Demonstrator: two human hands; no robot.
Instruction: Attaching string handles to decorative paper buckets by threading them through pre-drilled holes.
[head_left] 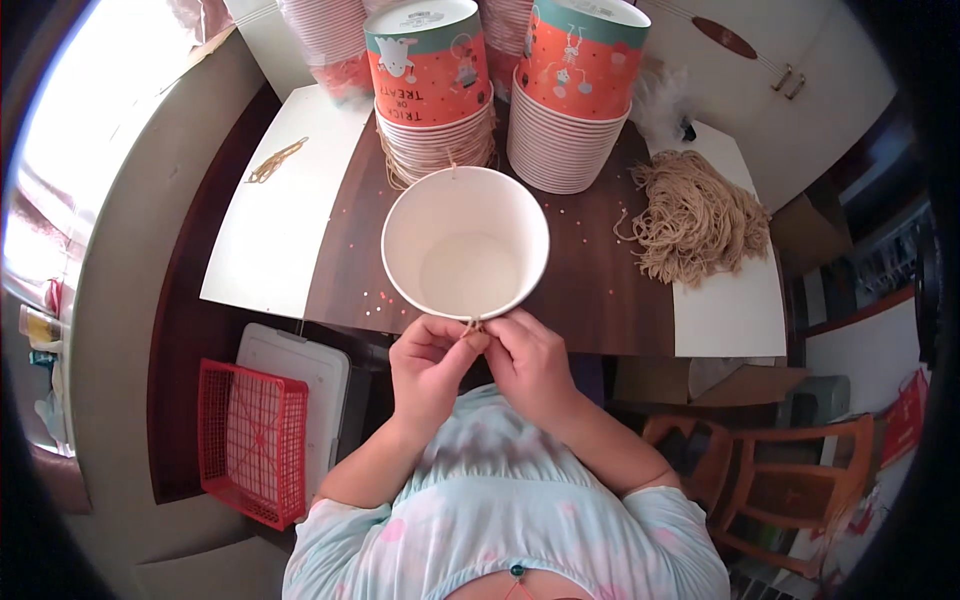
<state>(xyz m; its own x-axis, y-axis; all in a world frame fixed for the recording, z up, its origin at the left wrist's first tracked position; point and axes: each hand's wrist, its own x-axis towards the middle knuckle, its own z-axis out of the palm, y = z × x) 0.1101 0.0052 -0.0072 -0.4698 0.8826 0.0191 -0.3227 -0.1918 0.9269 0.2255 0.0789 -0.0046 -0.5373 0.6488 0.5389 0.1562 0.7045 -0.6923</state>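
Here, hands point(425, 365) point(530, 365) at bucket rim point(385, 243), open tabletop point(612, 245) rightward

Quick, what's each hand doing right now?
Left hand: closed, pinching tan cord at the near rim of the white tub.
Right hand: closed, pinching the same cord.

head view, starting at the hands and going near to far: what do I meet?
Left hand and right hand, side by side → open white bucket → left stack of upside-down buckets, the top one printed orange and green. Things further back overlap, so left out.
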